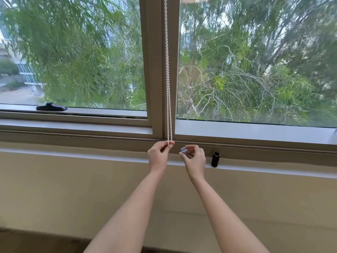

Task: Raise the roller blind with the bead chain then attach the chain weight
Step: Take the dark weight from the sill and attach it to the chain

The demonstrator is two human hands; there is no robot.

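Pinching the bottom loop of the bead chain (168, 73) between thumb and fingertips, the left hand (158, 155) makes a closed grip right at the foot of the window frame (155, 70). The chain runs from that grip straight up toward twelve o'clock as two white strands lying side by side against the central upright of the frame, and passes out of the top of the view.

Just beside it, at about three o'clock from the left hand, the right hand (194, 158) has its grip closed around a small dark cylindrical piece, the chain weight part (184, 150), whose round, lighter-rimmed end faces the chain. The two hands are near each other but apart, and the piece does not touch the chain.

Further out at three o'clock from the right hand, a second black cylinder (215, 159) stands upright on the pale window sill (73, 152), close to the hand but clear of it.

At about ten o'clock from the hands, well apart, a black window handle (51, 107) lies on the lower rail of the left pane. Both panes are uncovered across the view, showing green trees (246, 70) outside. Both bare forearms reach up from six o'clock toward the sill.
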